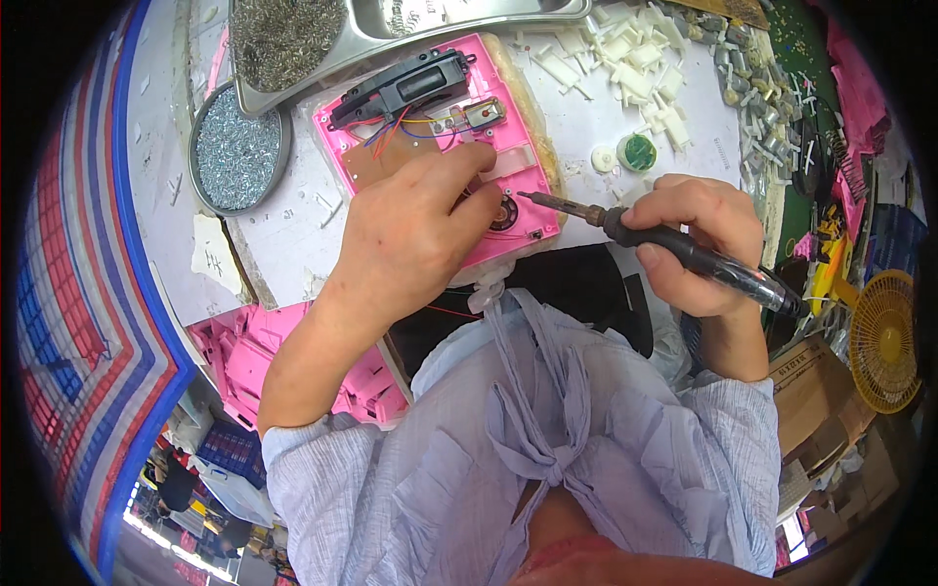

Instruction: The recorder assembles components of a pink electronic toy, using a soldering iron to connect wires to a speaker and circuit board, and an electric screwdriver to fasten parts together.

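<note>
A pink plastic casing (474, 257) lies tilted on the bench, with a black speaker-like bar (422, 86), a brown circuit board (376, 164), a small motor (484, 113), coloured wires and a round black part (505, 213) inside. Over its middle is my left hand (415, 210), fingers bent and closed down among the parts; what they pinch is hidden. My right hand (699, 239) is wrapped round the black handle of a soldering iron (684, 249). Its thin tip points left, above the casing's right edge beside the round part.
Small silver screws fill a round tray (237, 156) at left. A metal tray (357, 49) behind holds springs. White plastic parts (635, 68) and small motors (757, 88) lie back right, near a green-topped round tub (637, 152). Pink casings (264, 361) are stacked lower left.
</note>
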A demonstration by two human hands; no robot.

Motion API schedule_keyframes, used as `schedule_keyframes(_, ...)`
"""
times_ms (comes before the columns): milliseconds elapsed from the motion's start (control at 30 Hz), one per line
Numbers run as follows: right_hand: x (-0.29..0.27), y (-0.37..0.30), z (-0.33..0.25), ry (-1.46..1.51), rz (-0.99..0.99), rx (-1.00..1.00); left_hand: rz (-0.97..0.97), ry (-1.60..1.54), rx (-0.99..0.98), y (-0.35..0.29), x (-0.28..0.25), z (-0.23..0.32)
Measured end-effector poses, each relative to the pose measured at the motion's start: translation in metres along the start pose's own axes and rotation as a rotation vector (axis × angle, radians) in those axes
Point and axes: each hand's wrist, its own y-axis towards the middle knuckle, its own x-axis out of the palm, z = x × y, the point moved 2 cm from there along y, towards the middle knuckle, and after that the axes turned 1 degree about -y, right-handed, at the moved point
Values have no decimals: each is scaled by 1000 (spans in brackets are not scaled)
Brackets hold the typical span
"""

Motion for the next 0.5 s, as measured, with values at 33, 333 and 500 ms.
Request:
schedule_keyframes(33, 0, 0, 0, 7, 9, 1, 0, -1, 1, 0, 0, 0)
schedule_keyframes(333, 10, 3, 5, 21, -3, -9, 10, 8, -2, 1, 0, 2)
schedule_keyframes(500, 9, 2, -1, 105, -22, 237, -24, 21, -12, 0, -2, 2)
